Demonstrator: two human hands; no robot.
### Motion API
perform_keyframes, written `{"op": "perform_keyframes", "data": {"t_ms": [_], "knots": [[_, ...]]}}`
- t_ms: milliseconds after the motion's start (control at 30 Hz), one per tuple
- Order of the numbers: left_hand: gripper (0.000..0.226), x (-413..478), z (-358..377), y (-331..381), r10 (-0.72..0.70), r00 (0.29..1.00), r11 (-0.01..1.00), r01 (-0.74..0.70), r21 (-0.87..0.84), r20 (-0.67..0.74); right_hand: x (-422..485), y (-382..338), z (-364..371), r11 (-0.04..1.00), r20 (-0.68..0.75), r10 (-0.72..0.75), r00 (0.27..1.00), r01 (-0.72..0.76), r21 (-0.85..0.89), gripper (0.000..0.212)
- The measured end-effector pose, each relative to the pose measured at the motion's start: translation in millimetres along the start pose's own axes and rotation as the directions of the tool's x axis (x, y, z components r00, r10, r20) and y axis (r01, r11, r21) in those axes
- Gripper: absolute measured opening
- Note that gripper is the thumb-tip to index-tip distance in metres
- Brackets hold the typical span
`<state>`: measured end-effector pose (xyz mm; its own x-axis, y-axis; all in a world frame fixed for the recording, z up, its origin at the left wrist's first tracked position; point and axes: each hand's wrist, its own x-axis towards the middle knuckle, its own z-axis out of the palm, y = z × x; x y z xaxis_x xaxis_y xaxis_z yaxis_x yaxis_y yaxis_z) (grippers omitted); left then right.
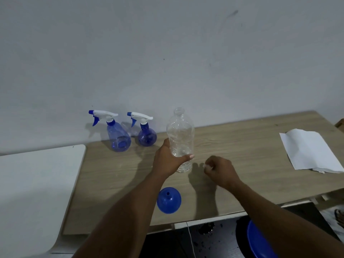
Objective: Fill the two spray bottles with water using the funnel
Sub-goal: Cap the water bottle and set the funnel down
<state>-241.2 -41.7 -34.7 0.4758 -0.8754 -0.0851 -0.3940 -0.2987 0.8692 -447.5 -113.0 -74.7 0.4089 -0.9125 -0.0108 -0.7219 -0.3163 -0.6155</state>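
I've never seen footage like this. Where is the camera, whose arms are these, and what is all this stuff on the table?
There is no machine here: a person does the job with bare hands. The single picture comes from a wide-angle camera worn on their head, looking forward and down, so both arms reach in from the bottom edge. The left hand grips a clear bottle that has no cap and stands on the wooden table. The right hand is beside it with its fingers curled; I cannot tell whether it holds something small. Near the wall stand a taller blue spray bottle and a round blue spray bottle, both with their trigger heads on. A blue funnel sits near the front edge, spout up. White paper lies on the right.
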Motion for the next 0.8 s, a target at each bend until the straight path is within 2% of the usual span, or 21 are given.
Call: {"op": "perform_keyframes", "data": {"t_ms": [67, 133, 200, 300, 400, 567, 700, 800], "knots": [[0.098, -0.1, 0.6, 0.1, -0.004, 1.0, 1.0, 0.004, 0.011, 0.023, 16.6, -25.6, -26.3, 0.976, -0.092, 0.101, 0.991, -0.081, 0.202, 0.008], [0.101, -1.4, 2.8, 2.3, -0.009, 0.998, 1.0, 0.008, 0.02, 0.059, 30.2, -57.5, -56.6, 0.895, -0.1, 0.153, 0.983, -0.094, 0.436, 0.009], [0.103, -3.1, 6.4, 4.9, -0.008, 0.996, 1.0, 0.006, 0.024, 0.087, 38.0, -90.0, -86.7, 0.795, -0.078, 0.13, 0.988, -0.057, 0.604, 0.008], [0.107, -4.7, 12.7, 7.6, 0.002, 0.993, 1.0, -0.004, 0.022, 0.121, 39.3, -128.0, -119.2, 0.751, -0.096, 0.019, 0.995, 0.049, 0.659, 0.014], [0.103, -7.8, 16.6, 11.4, 0.007, 0.99, 0.999, -0.012, 0.032, 0.14, 35.0, -145.3, -127.3, 0.792, -0.115, -0.074, 0.991, 0.129, 0.596, 0.013], [0.098, -10.0, 17.1, 11.7, 0.028, 0.988, 0.999, -0.034, 0.039, 0.152, 24.9, -148.9, -120.6, 0.901, -0.186, -0.202, 0.962, 0.257, 0.35, 0.017], [0.096, -10.7, 15.5, 14.1, 0.024, 0.985, 0.996, -0.039, 0.086, 0.17, 20.1, -147.4, -120.9, 0.893, -0.219, -0.377, 0.9, 0.416, 0.173, 0.022], [0.097, -10.7, 15.6, 16.5, 0.017, 0.983, 0.99, -0.042, 0.133, 0.184, 21.2, -151.7, -127.5, 0.848, -0.112, -0.528, 0.842, 0.529, -0.031, 0.027]]}}
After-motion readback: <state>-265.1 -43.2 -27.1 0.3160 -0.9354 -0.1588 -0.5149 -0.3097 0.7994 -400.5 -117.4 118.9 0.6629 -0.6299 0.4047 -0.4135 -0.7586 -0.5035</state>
